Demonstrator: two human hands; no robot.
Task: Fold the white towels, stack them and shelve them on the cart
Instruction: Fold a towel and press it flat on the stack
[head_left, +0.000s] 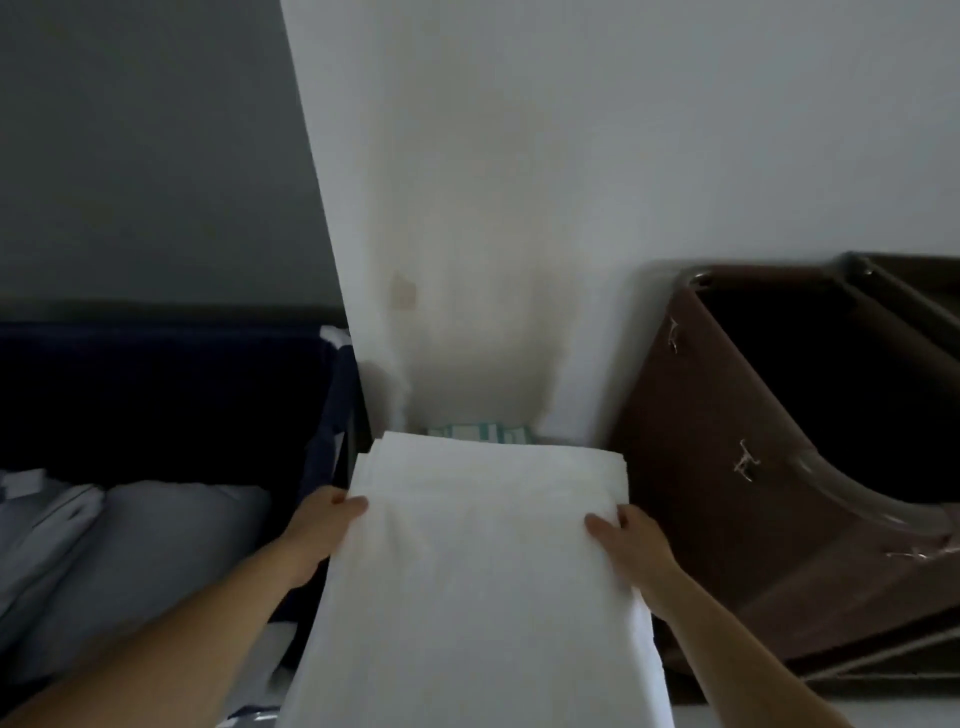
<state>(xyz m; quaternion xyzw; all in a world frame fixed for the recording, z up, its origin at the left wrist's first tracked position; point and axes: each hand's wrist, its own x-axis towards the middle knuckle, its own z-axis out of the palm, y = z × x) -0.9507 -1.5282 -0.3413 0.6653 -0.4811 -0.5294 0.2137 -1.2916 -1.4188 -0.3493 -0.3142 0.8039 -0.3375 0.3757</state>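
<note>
So the towel stack (483, 561) was held mid-scene, its long axis running near to far toward the wall (467, 260). It was clamped from both sides by the left hand (322, 530) and right hand (631, 545), fingers (597, 525) pinching its edges, both hands about equally near.

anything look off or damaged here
The wall behind the towels carries a brownish stain, like old damp. The brown cabinet at right stands tilted, with tape scraps on its side. The towels, gripped by the left hand and right hand, look neat.
</note>
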